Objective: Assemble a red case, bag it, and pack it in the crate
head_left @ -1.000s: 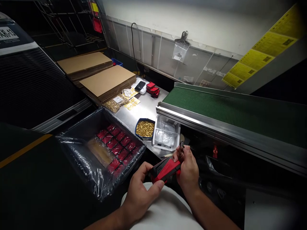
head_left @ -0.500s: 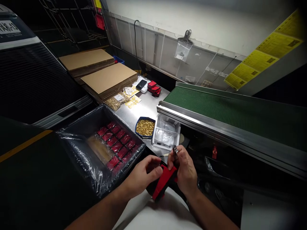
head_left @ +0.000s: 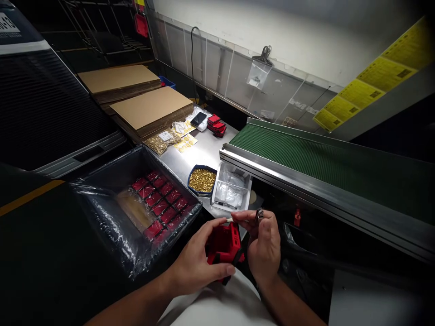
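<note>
Red-and-black case (head_left: 235, 239), lower centre of frame: rotated since 0.5 s ago, red hollow side now showing; interior presumably accessible. Left hand (head_left: 192, 265) clamped around it; right hand (head_left: 265, 249) pinches small metal part (head_left: 259, 215), index fingertip by case's top edge.

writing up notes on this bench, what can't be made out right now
In the head view:
- red case: one side, hidden by the left hand
- metal piece: partly hidden by the right hand
- yellow sheets: print too small to read
- white sign: cut off by the left edge
</note>
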Action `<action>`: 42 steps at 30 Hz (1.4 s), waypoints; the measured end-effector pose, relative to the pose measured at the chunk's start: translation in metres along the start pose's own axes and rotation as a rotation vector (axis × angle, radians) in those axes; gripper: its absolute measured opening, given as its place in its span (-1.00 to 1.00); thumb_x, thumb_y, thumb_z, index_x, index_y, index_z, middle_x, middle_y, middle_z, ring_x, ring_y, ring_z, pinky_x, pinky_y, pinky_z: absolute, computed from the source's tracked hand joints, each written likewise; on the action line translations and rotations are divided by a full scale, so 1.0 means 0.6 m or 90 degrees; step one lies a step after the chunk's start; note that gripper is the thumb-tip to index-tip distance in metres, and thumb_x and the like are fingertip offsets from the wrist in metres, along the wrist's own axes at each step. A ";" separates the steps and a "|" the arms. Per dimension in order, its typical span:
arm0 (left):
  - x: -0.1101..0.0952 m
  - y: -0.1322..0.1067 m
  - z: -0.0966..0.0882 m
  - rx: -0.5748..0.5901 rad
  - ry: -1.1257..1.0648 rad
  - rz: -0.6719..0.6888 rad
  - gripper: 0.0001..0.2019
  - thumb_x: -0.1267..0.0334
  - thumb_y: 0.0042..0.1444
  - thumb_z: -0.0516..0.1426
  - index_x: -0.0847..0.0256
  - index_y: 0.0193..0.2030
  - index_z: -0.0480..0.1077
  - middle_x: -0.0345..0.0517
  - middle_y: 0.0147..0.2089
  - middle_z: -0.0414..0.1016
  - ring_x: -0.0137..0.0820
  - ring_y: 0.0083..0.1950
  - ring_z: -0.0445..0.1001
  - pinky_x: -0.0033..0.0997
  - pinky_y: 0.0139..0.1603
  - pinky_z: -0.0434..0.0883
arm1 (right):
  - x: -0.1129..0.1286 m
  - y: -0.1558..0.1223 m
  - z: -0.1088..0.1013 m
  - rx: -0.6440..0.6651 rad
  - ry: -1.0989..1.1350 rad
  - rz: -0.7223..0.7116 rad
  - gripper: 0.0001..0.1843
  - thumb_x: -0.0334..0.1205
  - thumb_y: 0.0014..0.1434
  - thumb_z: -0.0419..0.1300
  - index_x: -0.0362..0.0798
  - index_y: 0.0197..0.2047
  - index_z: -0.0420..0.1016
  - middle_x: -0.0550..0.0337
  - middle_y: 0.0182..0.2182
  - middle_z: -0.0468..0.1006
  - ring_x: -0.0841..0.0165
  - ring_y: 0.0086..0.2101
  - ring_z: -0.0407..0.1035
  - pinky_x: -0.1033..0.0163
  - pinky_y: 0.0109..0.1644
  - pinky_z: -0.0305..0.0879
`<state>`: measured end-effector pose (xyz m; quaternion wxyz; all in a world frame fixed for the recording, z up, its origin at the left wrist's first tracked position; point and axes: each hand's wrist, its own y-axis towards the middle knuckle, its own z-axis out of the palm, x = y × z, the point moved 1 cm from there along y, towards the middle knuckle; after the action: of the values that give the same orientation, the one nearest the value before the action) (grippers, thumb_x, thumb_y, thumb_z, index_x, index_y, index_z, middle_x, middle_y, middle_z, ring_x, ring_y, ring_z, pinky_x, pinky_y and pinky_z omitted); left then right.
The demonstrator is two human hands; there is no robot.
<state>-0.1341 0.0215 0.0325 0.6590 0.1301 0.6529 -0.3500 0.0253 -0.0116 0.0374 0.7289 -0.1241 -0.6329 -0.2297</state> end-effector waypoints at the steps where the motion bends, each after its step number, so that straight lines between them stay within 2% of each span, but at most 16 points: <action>1: 0.004 0.002 -0.001 -0.011 0.005 0.009 -0.21 0.19 -0.05 0.40 0.03 0.30 0.16 0.00 0.22 0.33 -0.14 0.20 0.36 -0.15 0.25 0.33 | 0.008 -0.004 0.002 0.012 -0.001 -0.016 -0.66 -0.04 0.45 -0.13 -0.07 -0.11 0.35 0.06 -0.20 0.51 0.19 -0.14 0.46 -0.02 -0.03 0.42; 6: 0.018 0.008 -0.009 -0.085 0.068 0.035 -0.21 0.34 -0.08 0.37 0.00 0.28 0.15 -0.04 0.14 0.32 -0.16 0.12 0.40 -0.14 0.15 0.39 | 0.071 -0.026 0.007 0.096 0.128 0.002 -0.63 0.02 0.44 -0.20 0.01 -0.13 0.30 0.11 -0.30 0.50 0.22 -0.34 0.48 0.15 -0.36 0.45; 9: 0.015 0.004 -0.014 -0.130 0.162 0.092 -0.11 0.43 -0.13 0.35 -0.06 0.32 0.07 -0.09 0.15 0.23 -0.23 0.13 0.35 -0.21 0.18 0.35 | 0.061 -0.016 -0.018 0.053 0.109 -0.023 -0.61 0.09 0.42 -0.18 0.02 -0.16 0.29 0.16 -0.36 0.48 0.27 -0.41 0.44 0.20 -0.40 0.39; 11: 0.012 0.001 -0.015 -0.158 0.230 0.122 -0.07 0.47 -0.16 0.33 -0.08 0.33 0.04 -0.11 0.17 0.17 -0.24 0.17 0.29 -0.24 0.22 0.32 | 0.007 0.001 -0.049 -0.028 0.004 0.008 -0.61 0.09 0.41 -0.17 0.00 -0.17 0.29 0.17 -0.36 0.47 0.29 -0.39 0.43 0.19 -0.34 0.38; 13: 0.008 -0.001 -0.015 -0.172 0.274 0.139 -0.07 0.47 -0.15 0.31 -0.08 0.34 0.01 -0.10 0.19 0.13 -0.25 0.19 0.26 -0.27 0.23 0.30 | -0.077 0.017 -0.087 -0.100 -0.169 0.118 -0.56 0.14 0.39 -0.20 -0.01 -0.17 0.29 0.15 -0.29 0.46 0.29 -0.33 0.44 0.18 -0.30 0.39; 17: 0.001 -0.003 -0.013 -0.170 0.306 0.167 -0.16 0.45 -0.13 0.26 -0.02 0.30 0.04 -0.07 0.17 0.12 -0.24 0.18 0.26 -0.27 0.20 0.33 | -0.254 0.016 -0.158 -0.134 -0.367 0.211 -0.48 0.27 0.21 0.04 -0.08 -0.26 0.37 0.08 -0.36 0.41 0.20 -0.34 0.36 0.11 -0.28 0.36; 19: 0.000 -0.003 -0.015 -0.149 0.284 0.143 -0.23 0.46 -0.18 0.26 0.03 0.20 0.10 -0.06 0.12 0.17 -0.22 0.12 0.30 -0.23 0.16 0.35 | -0.320 0.000 -0.185 -0.093 -0.453 0.212 -0.51 0.23 0.11 0.15 -0.09 -0.29 0.43 0.04 -0.32 0.40 0.16 -0.29 0.35 0.07 -0.17 0.34; 21: 0.010 -0.004 -0.020 -0.107 0.200 0.063 -0.27 0.44 -0.19 0.28 0.05 0.15 0.11 -0.06 0.06 0.24 -0.21 0.02 0.37 -0.22 0.05 0.40 | -0.369 -0.016 -0.206 -0.021 -0.519 0.206 -0.59 0.15 0.05 0.20 -0.07 -0.32 0.47 0.02 -0.28 0.39 0.14 -0.27 0.35 0.07 -0.14 0.32; 23: 0.033 -0.008 -0.030 -0.057 0.057 -0.031 -0.26 0.39 -0.16 0.31 0.04 0.15 0.07 -0.07 0.01 0.28 -0.22 -0.06 0.42 -0.23 -0.05 0.42 | -0.405 -0.027 -0.224 0.046 -0.573 0.197 -0.70 0.04 0.03 0.22 -0.05 -0.36 0.48 0.01 -0.27 0.40 0.11 -0.25 0.34 0.07 -0.14 0.29; 25: 0.066 -0.016 -0.044 -0.029 -0.075 -0.095 -0.22 0.32 -0.15 0.34 0.04 0.18 0.03 -0.05 0.02 0.31 -0.20 -0.03 0.42 -0.22 -0.03 0.40 | -0.430 -0.030 -0.237 0.092 -0.617 0.177 -0.79 -0.05 0.03 0.20 -0.03 -0.37 0.48 0.01 -0.26 0.40 0.07 -0.21 0.32 0.05 -0.12 0.26; 29: 0.126 -0.044 -0.065 -0.073 -0.190 -0.150 -0.14 0.13 -0.17 0.41 0.08 0.21 0.03 0.12 0.22 0.26 -0.03 0.26 0.26 -0.11 0.22 0.24 | -0.462 -0.018 -0.247 0.133 -0.661 0.129 -0.84 -0.14 0.09 0.17 -0.03 -0.29 0.46 0.01 -0.25 0.41 0.06 -0.16 0.29 0.05 -0.06 0.21; 32: 0.145 -0.065 -0.063 -0.131 -0.253 -0.159 -0.01 0.03 -0.18 0.41 0.05 0.31 -0.06 0.14 0.23 0.29 0.02 0.28 0.25 -0.09 0.25 0.21 | -0.474 -0.008 -0.246 0.130 -0.666 0.103 -0.77 -0.09 0.14 0.17 -0.03 -0.19 0.46 0.01 -0.19 0.42 0.06 -0.12 0.28 0.04 -0.01 0.19; 34: 0.147 -0.074 -0.057 -0.161 -0.287 -0.165 -0.01 -0.03 -0.15 0.39 0.04 0.34 -0.06 0.12 0.19 0.35 0.02 0.21 0.33 -0.10 0.22 0.23 | -0.478 -0.008 -0.248 0.113 -0.665 0.092 -0.69 -0.01 0.19 0.14 -0.04 -0.12 0.44 0.00 -0.16 0.43 0.04 -0.09 0.27 0.02 0.02 0.17; 37: 0.140 -0.077 -0.050 -0.212 -0.346 -0.196 -0.23 -0.06 -0.03 0.30 0.10 0.27 0.12 0.12 0.14 0.41 0.01 0.14 0.40 -0.10 0.16 0.26 | -0.478 -0.015 -0.261 0.069 -0.663 0.088 -0.58 0.10 0.28 0.01 -0.09 -0.12 0.42 -0.04 -0.17 0.44 0.04 -0.10 0.29 -0.01 0.02 0.18; 39: 0.131 -0.076 -0.049 -0.243 -0.384 -0.230 -0.34 0.01 0.03 0.27 0.11 0.23 0.18 0.10 0.13 0.43 0.00 0.10 0.43 -0.11 0.12 0.30 | -0.474 -0.021 -0.277 0.035 -0.663 0.089 -0.53 0.12 0.32 -0.07 -0.11 -0.17 0.41 -0.07 -0.21 0.44 0.04 -0.12 0.31 -0.02 0.01 0.20; 42: 0.114 -0.075 -0.047 -0.285 -0.469 -0.279 -0.32 0.17 0.01 0.26 0.14 0.28 0.15 0.09 0.11 0.47 -0.04 0.10 0.44 -0.19 0.07 0.35 | -0.457 -0.024 -0.297 0.018 -0.654 0.079 -0.50 0.13 0.33 -0.12 -0.11 -0.21 0.42 -0.07 -0.25 0.45 0.05 -0.16 0.33 -0.02 -0.02 0.22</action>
<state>-0.1911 -0.0129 -0.0229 0.7691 -0.2881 0.4473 -0.3541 0.1470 -0.0591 -0.2629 0.3376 -0.2483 -0.9038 -0.0871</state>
